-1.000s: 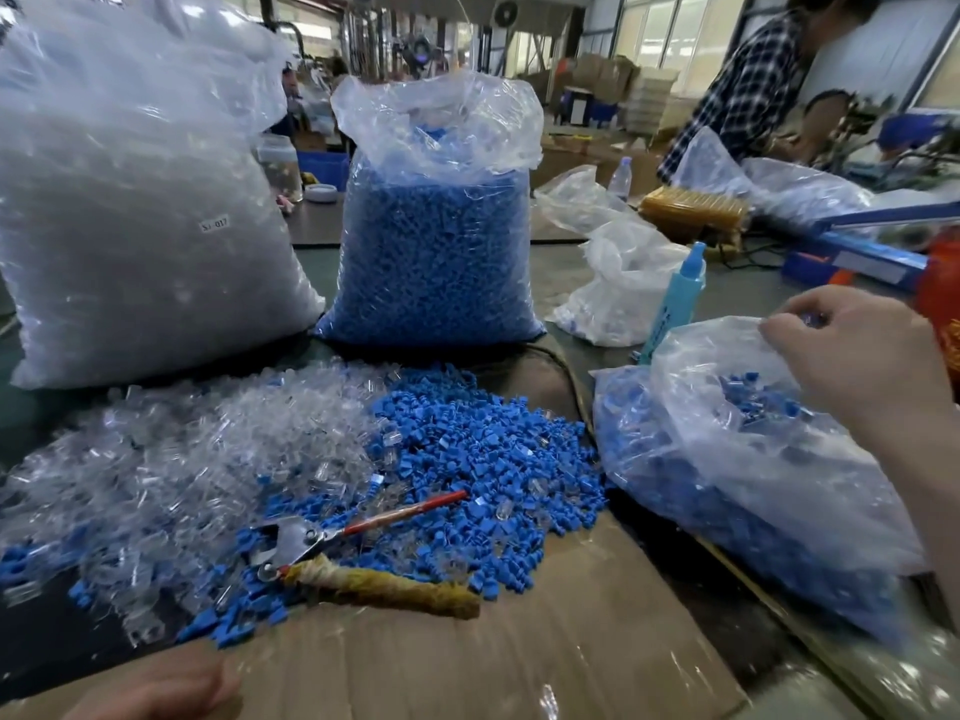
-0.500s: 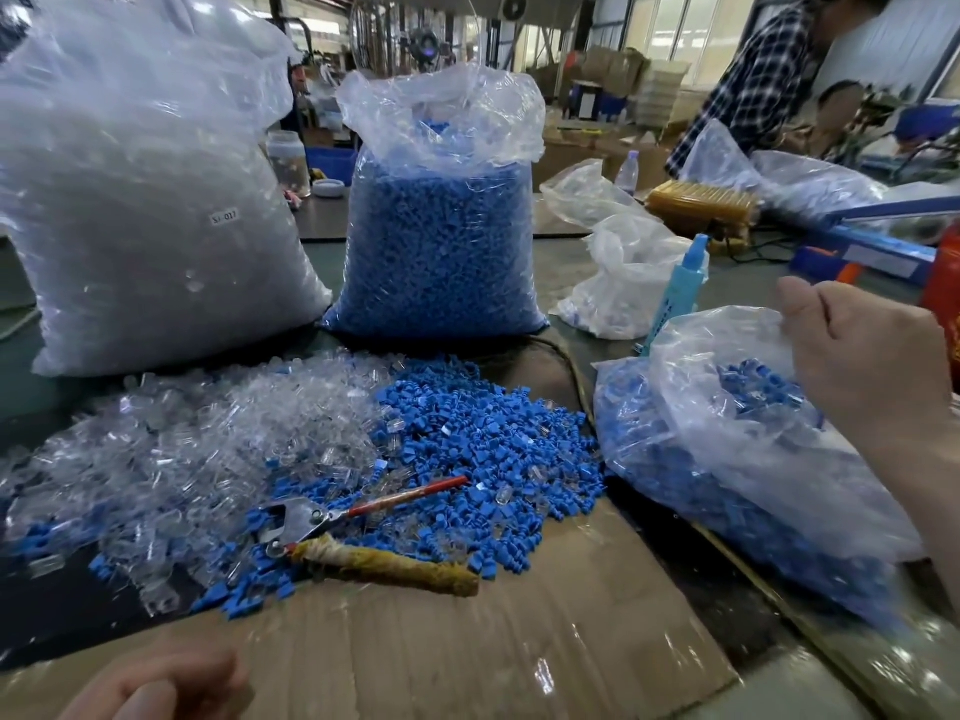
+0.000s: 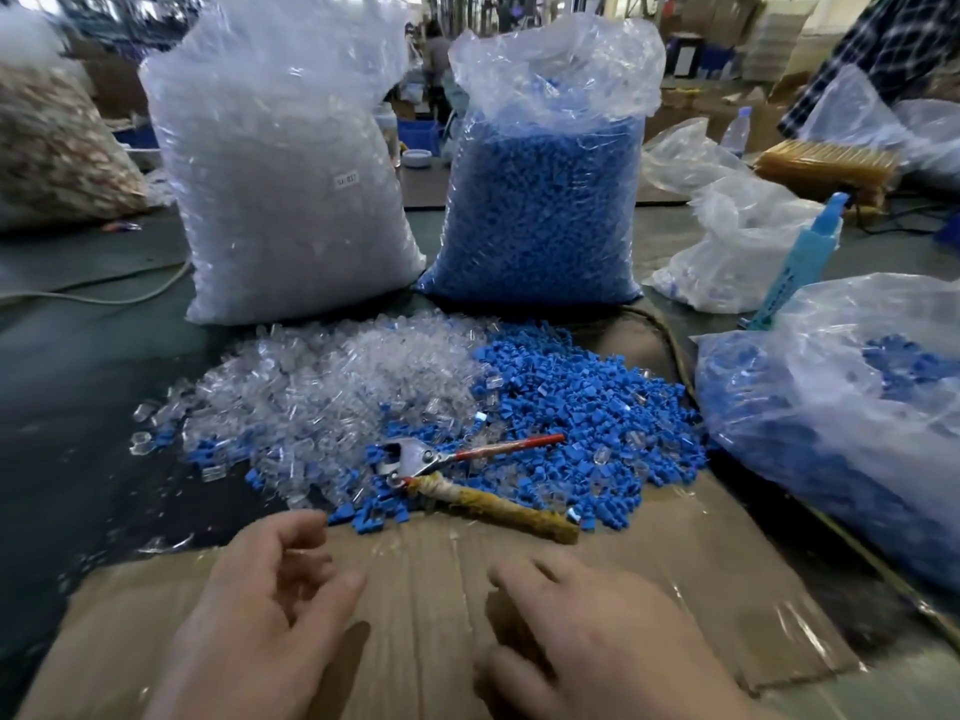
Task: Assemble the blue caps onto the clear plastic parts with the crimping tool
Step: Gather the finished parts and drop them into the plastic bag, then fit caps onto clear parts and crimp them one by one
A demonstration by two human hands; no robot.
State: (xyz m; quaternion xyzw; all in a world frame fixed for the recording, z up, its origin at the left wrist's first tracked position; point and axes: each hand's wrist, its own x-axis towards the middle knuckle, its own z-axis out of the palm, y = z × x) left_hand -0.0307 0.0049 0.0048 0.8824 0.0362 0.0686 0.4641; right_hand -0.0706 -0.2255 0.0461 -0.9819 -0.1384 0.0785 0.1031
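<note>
A heap of clear plastic parts [image 3: 322, 402] lies on the table, and a heap of blue caps [image 3: 587, 413] joins it on the right. The crimping tool [image 3: 467, 472] lies across the front of both heaps, metal jaws to the left, one red handle and one yellow wrapped handle to the right. My left hand [image 3: 254, 621] hovers over the cardboard sheet [image 3: 415, 595], fingers loosely spread toward the heaps, holding nothing. My right hand [image 3: 597, 641] is beside it over the cardboard, fingers relaxed and empty. Both hands are a short way in front of the tool.
A big bag of clear parts [image 3: 280, 184] and a big bag of blue caps [image 3: 545, 200] stand behind the heaps. An open bag of blue pieces [image 3: 841, 423] lies at the right, a teal bottle [image 3: 800, 257] behind it. A person in a plaid shirt [image 3: 883, 49] stands far right.
My right hand has left the bag at the right and come down over the cardboard. My left hand has moved up from the bottom edge toward the heaps. The view has swung left.
</note>
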